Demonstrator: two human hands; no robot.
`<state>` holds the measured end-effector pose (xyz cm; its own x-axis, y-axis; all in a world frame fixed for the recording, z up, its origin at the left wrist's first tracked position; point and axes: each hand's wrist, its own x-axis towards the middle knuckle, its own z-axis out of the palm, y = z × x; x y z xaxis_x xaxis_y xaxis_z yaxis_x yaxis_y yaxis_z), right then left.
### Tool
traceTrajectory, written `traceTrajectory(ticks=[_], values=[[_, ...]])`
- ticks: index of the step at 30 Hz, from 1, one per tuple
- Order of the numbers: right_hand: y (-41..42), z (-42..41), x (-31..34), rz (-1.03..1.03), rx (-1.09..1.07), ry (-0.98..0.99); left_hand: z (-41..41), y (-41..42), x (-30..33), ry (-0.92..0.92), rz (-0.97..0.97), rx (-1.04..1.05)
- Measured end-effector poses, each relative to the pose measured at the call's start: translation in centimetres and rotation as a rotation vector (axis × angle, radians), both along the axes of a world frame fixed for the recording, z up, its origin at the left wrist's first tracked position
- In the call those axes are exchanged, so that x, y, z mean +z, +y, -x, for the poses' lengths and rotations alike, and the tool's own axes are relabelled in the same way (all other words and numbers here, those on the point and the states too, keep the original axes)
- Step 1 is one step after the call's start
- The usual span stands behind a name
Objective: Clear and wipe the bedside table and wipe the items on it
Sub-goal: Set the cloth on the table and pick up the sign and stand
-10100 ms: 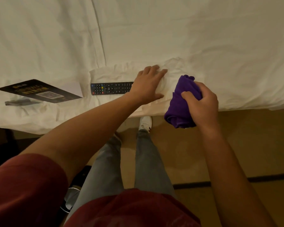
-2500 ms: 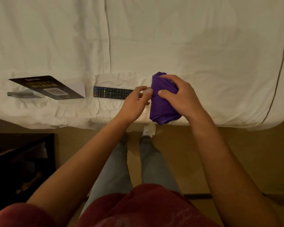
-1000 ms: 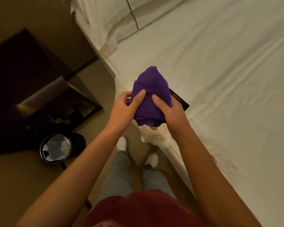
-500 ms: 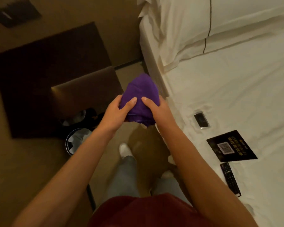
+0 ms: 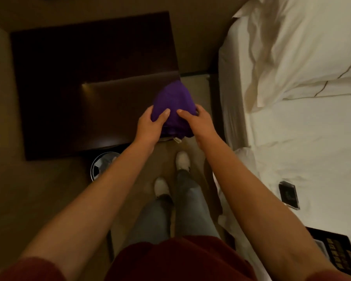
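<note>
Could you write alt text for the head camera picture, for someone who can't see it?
Seen from above, a person's left hand and right hand hold a bunched purple cloth over the corner of a dark bedside table. A white bed lies to the right, with a small dark case on it.

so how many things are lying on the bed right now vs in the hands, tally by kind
Cloths in the hands: 1, the purple cloth, held by the left hand and right hand
Small dark holders on the bed: 1
Dark cards on the bed: 1
Total: 3
</note>
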<state>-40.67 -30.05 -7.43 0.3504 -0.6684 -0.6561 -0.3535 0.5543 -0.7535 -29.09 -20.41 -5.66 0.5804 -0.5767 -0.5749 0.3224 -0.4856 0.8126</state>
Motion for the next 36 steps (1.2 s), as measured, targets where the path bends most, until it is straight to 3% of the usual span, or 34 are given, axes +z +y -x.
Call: traceTrajectory(ticks=[5, 11, 16, 23, 29, 36], values=[[-2.2, -2.8, -5.2, 0.034, 0.053, 0.067, -2.1, -2.6, -4.7, 0.003, -0.076, 0.063], [-2.9, -4.4, -8.1, 0.115, 0.154, 0.148, -3.3, -3.1, -7.7, -0.125, -0.183, -0.012], [-2.4, -4.6, -8.1, 0.325, 0.262, 0.291, -3.4, -3.0, -8.6, -0.371, -0.327, -0.125], [-3.0, -5.4, -7.7, 0.380, 0.427, 0.454, -3.6, -3.2, -7.7, -0.768, -0.562, -0.266], [-3.9, -5.1, -5.5, 0.451, 0.407, 0.521, -3.2, -4.5, -5.5, -1.050, -0.409, -0.367], [-4.4, -1.0, 0.3, 0.478, 0.276, 0.534, -1.3, -6.6, -1.3, -1.104, -0.184, -0.475]])
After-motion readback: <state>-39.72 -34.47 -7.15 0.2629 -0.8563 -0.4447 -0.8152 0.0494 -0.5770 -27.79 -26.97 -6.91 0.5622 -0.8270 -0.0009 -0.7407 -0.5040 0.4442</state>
